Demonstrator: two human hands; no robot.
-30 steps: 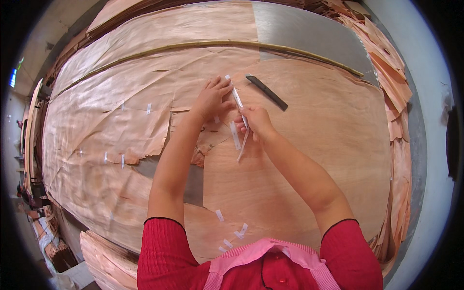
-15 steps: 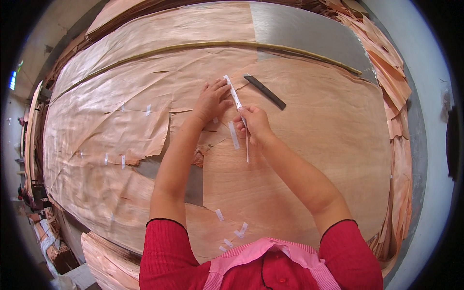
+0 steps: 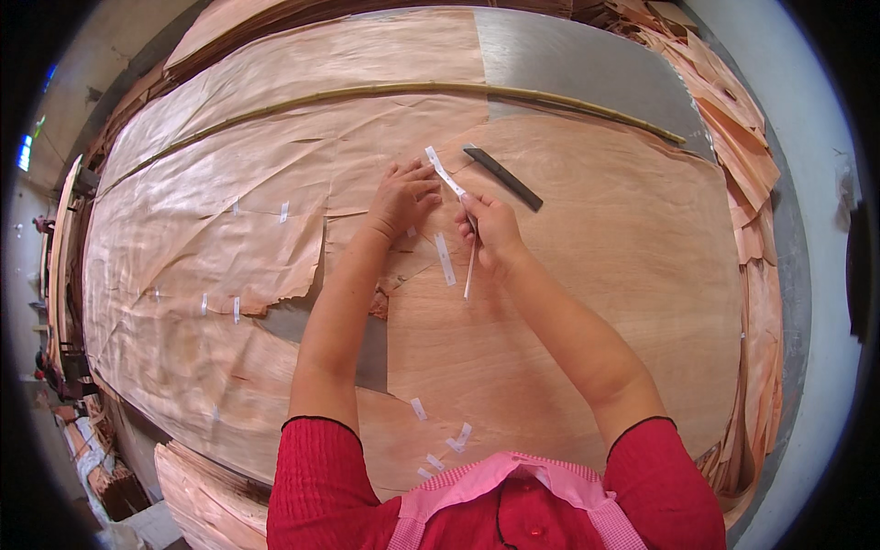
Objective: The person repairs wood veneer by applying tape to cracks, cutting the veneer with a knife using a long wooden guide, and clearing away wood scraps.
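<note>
My left hand [image 3: 401, 200] rests on the pale, wrinkled veneer [image 3: 587, 247] with its fingers apart, their tips beside the upper part of a white tape strip [image 3: 443, 173]. My right hand [image 3: 488, 225] grips that strip lower down between thumb and fingers, with the tail hanging toward me. A dark, flat, straight tool [image 3: 502, 176] lies just above and right of my right hand. Short white tape pieces [image 3: 445, 258] are stuck on the veneer nearby, several more near the front. Torn gaps show a grey surface [image 3: 367, 357] beneath, left of centre.
A long thin bamboo pole [image 3: 587, 107] lies across the far part, beside a grey panel [image 3: 587, 64]. Loose veneer sheets [image 3: 750, 202] pile along the right edge, a stack [image 3: 211, 490] at the lower left. A pale wall [image 3: 807, 183] stands at the right.
My right hand has shifted slightly rightward and turned, and the strip now bends where I hold it. My left hand has moved a little downward, its fingers still on the veneer.
</note>
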